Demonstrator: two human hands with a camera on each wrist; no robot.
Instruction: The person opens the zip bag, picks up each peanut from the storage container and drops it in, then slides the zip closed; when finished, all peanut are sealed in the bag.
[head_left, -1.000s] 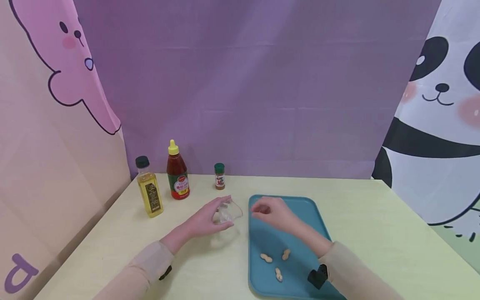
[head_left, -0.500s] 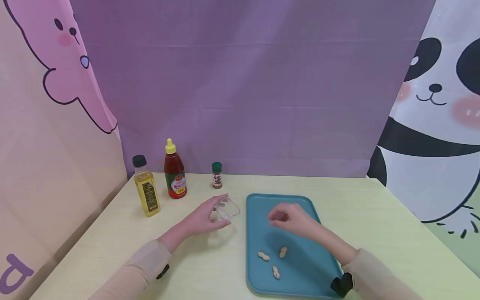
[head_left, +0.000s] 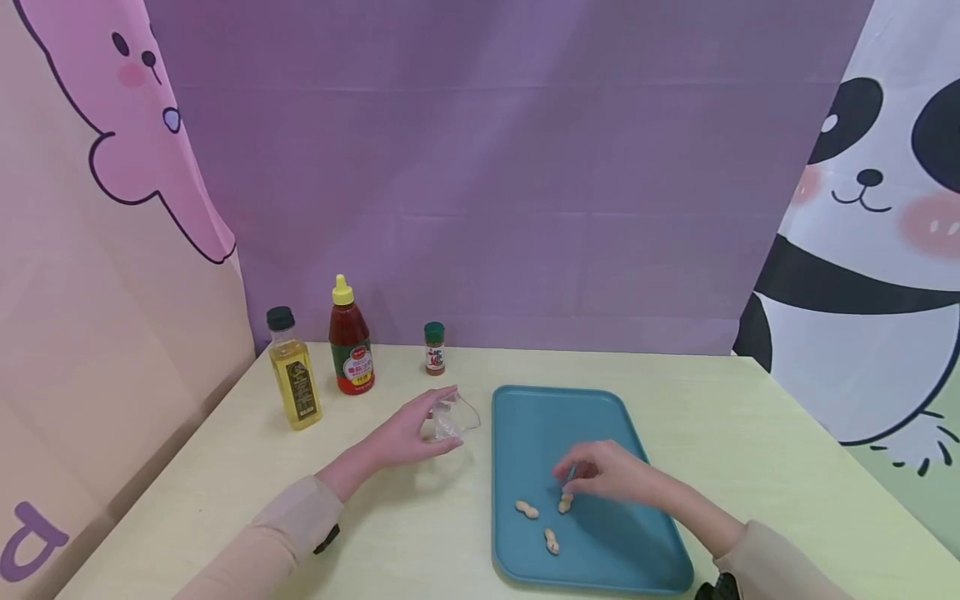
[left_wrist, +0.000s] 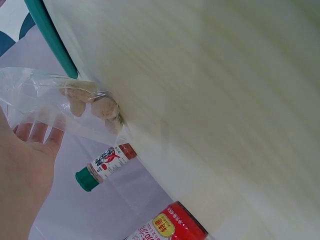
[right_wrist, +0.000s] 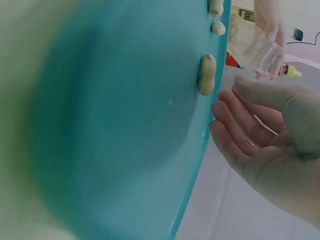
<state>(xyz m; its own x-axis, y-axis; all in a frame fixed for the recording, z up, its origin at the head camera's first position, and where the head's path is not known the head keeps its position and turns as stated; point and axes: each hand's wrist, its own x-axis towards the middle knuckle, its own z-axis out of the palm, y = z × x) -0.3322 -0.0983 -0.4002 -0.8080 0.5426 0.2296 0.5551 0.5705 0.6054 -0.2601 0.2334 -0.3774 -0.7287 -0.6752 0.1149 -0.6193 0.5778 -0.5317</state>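
Note:
My left hand (head_left: 411, 434) holds a clear plastic bag (head_left: 450, 419) left of the blue tray (head_left: 528, 433), thumb and fingers spread around it. In the left wrist view several peanuts (left_wrist: 103, 107) lie inside the bag (left_wrist: 35, 90). My right hand (head_left: 611, 472) is low over the tray, thumb and fingertips right at a peanut (head_left: 566, 505), partly overlapping it. Two more peanuts lie on the tray: a left one (head_left: 527, 509) and a near one (head_left: 552, 542). The right wrist view shows the thumb and fingers apart beside the closest peanut (right_wrist: 206, 75).
A bottle of yellow oil (head_left: 297, 383) and a red sauce bottle (head_left: 351, 354) with a yellow cap stand at the back left. A small green-capped spice jar (head_left: 434, 354) stands behind the left hand. A purple cloth (head_left: 480, 183) hangs beyond the table's far edge.
My right hand has moved from near the bag back over the tray and down toward the peanut. The left hand with the bag has stayed nearly in place.

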